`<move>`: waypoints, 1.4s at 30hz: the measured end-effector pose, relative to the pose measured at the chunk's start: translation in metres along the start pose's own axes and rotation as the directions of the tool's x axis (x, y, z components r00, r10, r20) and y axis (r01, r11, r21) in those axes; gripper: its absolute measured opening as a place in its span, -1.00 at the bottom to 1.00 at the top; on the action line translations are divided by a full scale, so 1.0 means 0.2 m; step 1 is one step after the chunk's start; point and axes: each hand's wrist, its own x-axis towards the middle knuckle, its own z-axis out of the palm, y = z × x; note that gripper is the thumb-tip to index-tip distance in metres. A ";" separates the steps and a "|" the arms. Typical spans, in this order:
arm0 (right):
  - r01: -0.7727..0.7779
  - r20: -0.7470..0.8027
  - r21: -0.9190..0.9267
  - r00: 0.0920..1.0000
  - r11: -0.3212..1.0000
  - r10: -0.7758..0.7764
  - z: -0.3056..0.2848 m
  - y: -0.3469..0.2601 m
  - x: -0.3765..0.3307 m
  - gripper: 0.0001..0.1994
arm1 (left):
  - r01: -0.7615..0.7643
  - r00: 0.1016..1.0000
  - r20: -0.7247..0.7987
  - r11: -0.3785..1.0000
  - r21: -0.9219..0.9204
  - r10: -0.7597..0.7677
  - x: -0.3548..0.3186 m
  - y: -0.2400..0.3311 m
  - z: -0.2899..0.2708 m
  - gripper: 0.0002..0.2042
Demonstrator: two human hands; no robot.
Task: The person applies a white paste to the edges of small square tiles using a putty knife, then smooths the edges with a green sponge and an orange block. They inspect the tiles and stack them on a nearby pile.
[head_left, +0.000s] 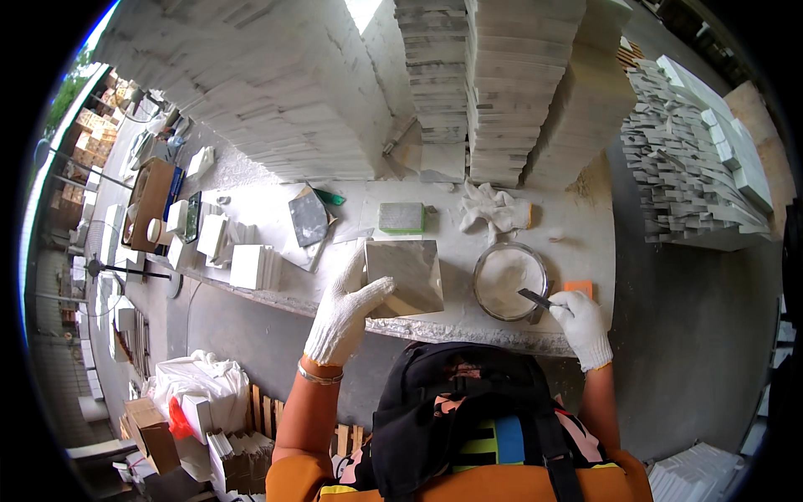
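My left hand [350, 299], in a white knitted glove, grips the left side of a square grey-white stone tile [406, 272] near the table's front edge. The tile's face looks smooth and slightly shiny. In my right hand [579, 322], also gloved, is a dark, narrow spatula [535, 297]. Its tip reaches over the rim of a round metal bowl [478, 289] that holds white powder or paste [507, 274]. An orange block [578, 289] lies just beyond my right hand. Behind the tile sits a grey-and-green sponge-like block [401, 218].
A spare white glove [493, 209] lies behind the bowl. Tall stacks of tiles [519, 92] line the table's [585, 243] back. At left are a dark slab [309, 219], small white tile stacks [253, 268] and a cardboard box [149, 201]. Another tile pile [682, 159] stands right.
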 end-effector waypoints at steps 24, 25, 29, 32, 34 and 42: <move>0.199 -0.202 0.336 0.970 0.921 -0.136 0.45 -0.83 0.21 -0.73 | -0.680 0.725 0.601 0.209 0.703 0.337 0.32 -0.16 -0.37 0.10; 0.194 -0.208 0.313 0.969 0.930 -0.133 0.44 -0.83 0.21 -0.73 | -0.688 0.717 0.605 0.216 0.692 0.347 0.32 -0.16 -0.36 0.09; 0.246 -0.289 0.211 0.940 0.946 -0.180 0.45 -0.87 0.20 -0.77 | -0.709 0.689 0.602 0.204 0.675 0.403 0.32 -0.17 -0.36 0.03; 0.256 -0.326 0.165 0.926 0.953 -0.193 0.45 -0.88 0.18 -0.79 | -0.714 0.678 0.600 0.188 0.674 0.425 0.32 -0.17 -0.36 0.01; 0.222 -0.300 0.174 0.940 0.959 -0.163 0.45 -0.89 0.16 -0.78 | -0.713 0.678 0.597 0.185 0.677 0.429 0.33 -0.18 -0.36 0.01; 0.195 -0.134 0.085 0.974 0.977 -0.183 0.43 -0.94 0.01 -0.74 | -0.688 0.713 0.598 0.200 0.698 0.366 0.33 -0.18 -0.37 0.05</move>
